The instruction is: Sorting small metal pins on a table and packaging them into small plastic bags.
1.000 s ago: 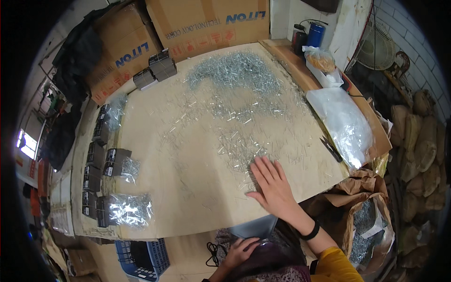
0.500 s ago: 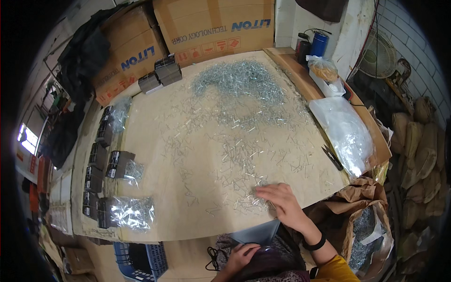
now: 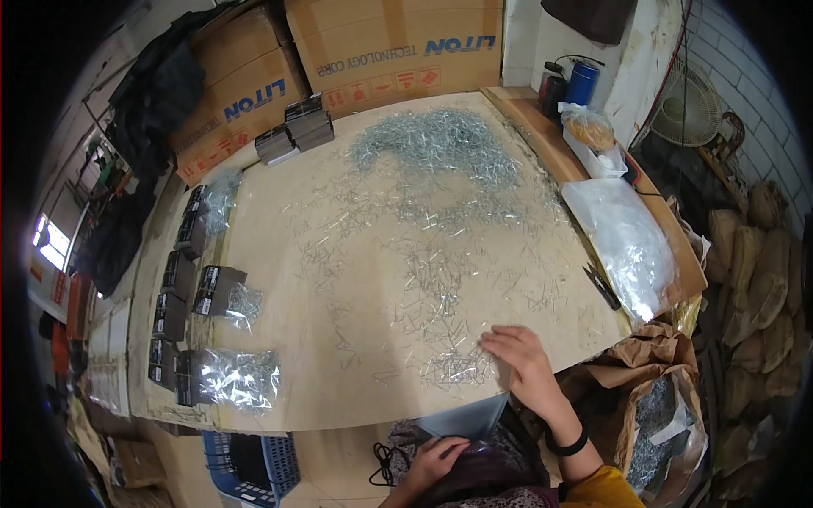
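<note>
The right hand, its fingers together and loosely extended, is just right of scattered bent-wire pieces. Whether the left hand pinches the grey tray beside it, I cannot tell. Left of both, clear bags look filled; ahead, a wire heap lies unbagged.

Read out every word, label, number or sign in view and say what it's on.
I won't copy wording, but here is where it stands:
Large back carton: bold blue lettering, legible; red symbols below.
Left carton: bold blue lettering, legible; red marks below.
Dark stacks at the table's left: pale print, too small to read.
Any other marks: too small or blurred.
</note>
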### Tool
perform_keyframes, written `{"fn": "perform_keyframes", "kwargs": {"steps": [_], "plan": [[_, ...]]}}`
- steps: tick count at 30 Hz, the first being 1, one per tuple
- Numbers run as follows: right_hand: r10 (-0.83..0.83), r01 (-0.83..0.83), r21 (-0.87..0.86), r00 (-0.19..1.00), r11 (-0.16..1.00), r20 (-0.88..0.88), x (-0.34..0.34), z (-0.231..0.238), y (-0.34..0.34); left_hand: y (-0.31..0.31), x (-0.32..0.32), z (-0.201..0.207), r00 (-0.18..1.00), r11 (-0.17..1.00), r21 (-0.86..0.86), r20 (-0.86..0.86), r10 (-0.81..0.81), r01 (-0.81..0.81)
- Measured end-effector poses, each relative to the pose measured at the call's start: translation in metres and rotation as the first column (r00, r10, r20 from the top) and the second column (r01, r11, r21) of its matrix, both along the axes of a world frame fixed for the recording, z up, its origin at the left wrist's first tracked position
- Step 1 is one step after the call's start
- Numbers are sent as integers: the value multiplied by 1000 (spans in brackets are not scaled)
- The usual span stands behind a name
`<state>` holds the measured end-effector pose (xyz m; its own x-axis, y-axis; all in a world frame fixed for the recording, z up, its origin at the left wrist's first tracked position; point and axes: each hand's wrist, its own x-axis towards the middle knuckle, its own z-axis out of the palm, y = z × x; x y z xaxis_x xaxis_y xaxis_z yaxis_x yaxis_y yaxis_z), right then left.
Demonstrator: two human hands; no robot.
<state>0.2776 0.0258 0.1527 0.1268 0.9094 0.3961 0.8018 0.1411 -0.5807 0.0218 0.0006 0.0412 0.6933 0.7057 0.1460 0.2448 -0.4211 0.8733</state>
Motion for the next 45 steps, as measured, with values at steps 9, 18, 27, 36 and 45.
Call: {"fn": "perform_keyframes", "kwargs": {"steps": [9,18,27,36,45], "plan": [[218,-255,-57,907,965,-360,-37,-10,13,0,0,1,1000,1000,-6,26,14,-13],[402,-401,-65,916,914,-3,-35,-3,28,2,3,4,998,999,-38,54,16,-14],[-57,57,-8,961,998,-270,-9,1,-3,-1,1,9,999,995,-99,36,8,-5],[145,-164,-14,904,986,-403,-33,-3,-7,1,-2,18,998,988,-147,24,-52,55],[220,-204,-93,952,974,212,-102,-11,53,0,1,14,996,988,-151,85,7,6]]}}
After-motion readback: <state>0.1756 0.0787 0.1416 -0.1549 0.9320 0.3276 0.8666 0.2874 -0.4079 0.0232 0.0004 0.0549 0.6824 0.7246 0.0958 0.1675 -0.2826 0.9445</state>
